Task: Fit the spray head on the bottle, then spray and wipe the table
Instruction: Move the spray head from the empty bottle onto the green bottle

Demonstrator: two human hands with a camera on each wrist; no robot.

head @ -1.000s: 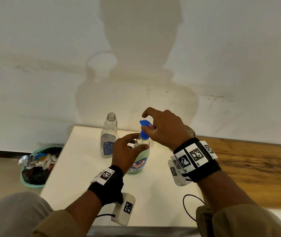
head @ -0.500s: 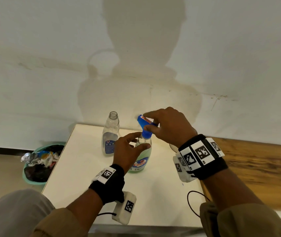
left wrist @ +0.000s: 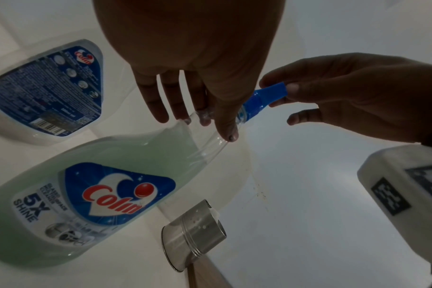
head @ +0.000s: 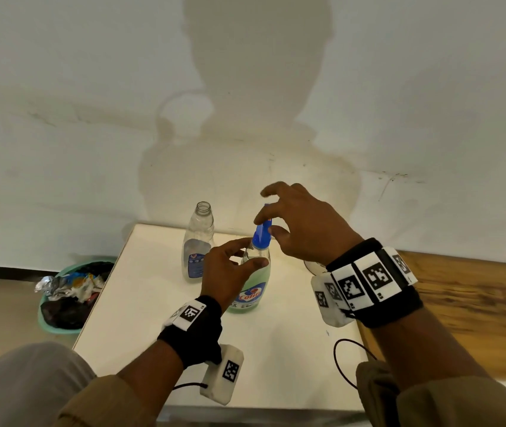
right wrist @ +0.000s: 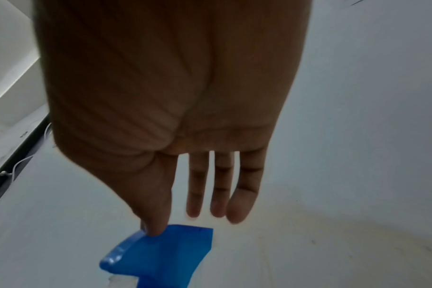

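A clear bottle (head: 253,286) of green cleaner with a blue and red label stands upright in the middle of the white table (head: 150,306). The blue spray head (head: 262,234) sits on its neck. My left hand (head: 250,252) grips the neck just under the head, thumb in front and fingers behind; the left wrist view shows its fingertips (left wrist: 205,117) on the clear neck of the bottle (left wrist: 99,171). My right hand (head: 265,221) pinches the top of the spray head (left wrist: 261,99) between thumb and forefinger, the other fingers spread. In the right wrist view the thumb presses the spray head (right wrist: 165,253).
An empty clear bottle (head: 197,245) without a cap stands just left of the full one. A steel cup (left wrist: 195,233) stands to the right, behind my right wrist. A green basket of rubbish (head: 66,300) is on the floor at left, a wooden bench (head: 476,303) at right.
My right hand has turned the spray head on the neck and its free fingers have spread out. The left hand keeps its grip on the bottle neck.
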